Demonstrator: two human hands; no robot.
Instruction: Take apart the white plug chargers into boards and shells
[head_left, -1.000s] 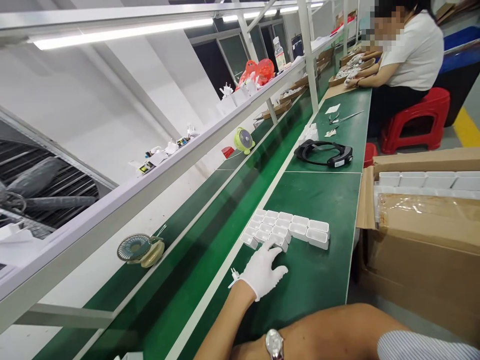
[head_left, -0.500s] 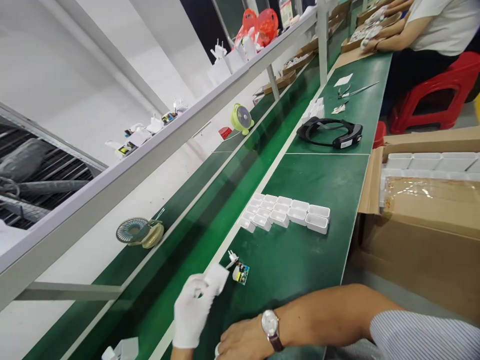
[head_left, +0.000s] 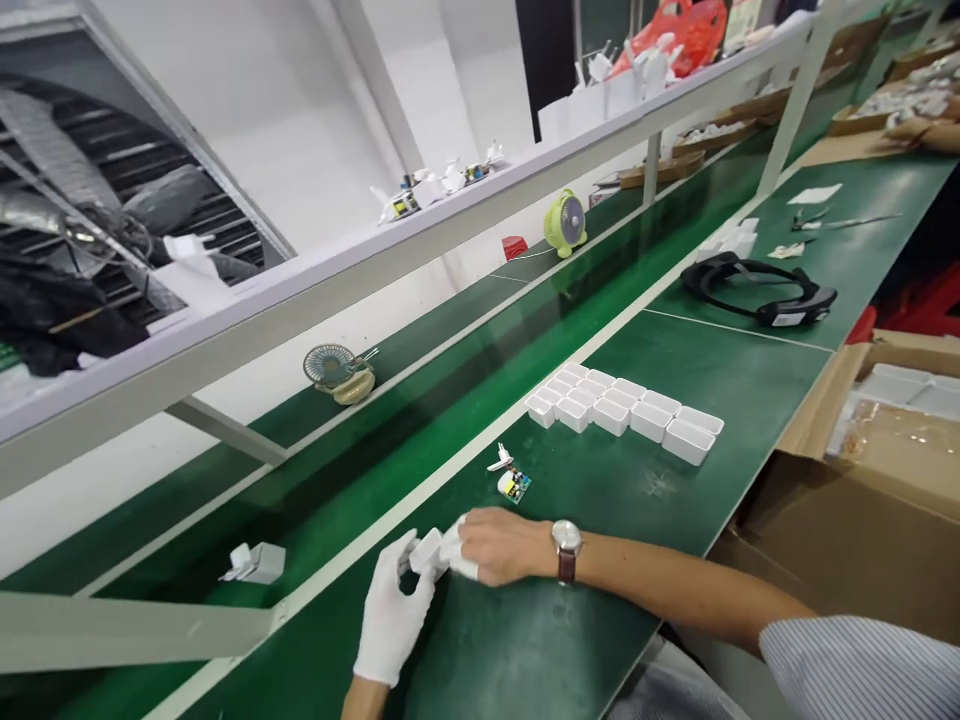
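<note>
My left hand, in a white glove, grips a small white plastic box between thumb and fingers. From the right, my right hand reaches to the same box, its white-covered fingertips pressed together beside it; what they hold, if anything, is hidden. A small circuit board with a white plug lies on the green table just beyond my hands. Farther back, several open white boxes stand in rows, touching one another.
A black headset and pliers lie at the back right. An open carton stands off the table's right edge. Left, a white box with a plug sits on the green belt below the shelf.
My right hand has moved up and left to meet the box in my left hand. The view has turned to the left, and the white box on the belt now shows fully.
</note>
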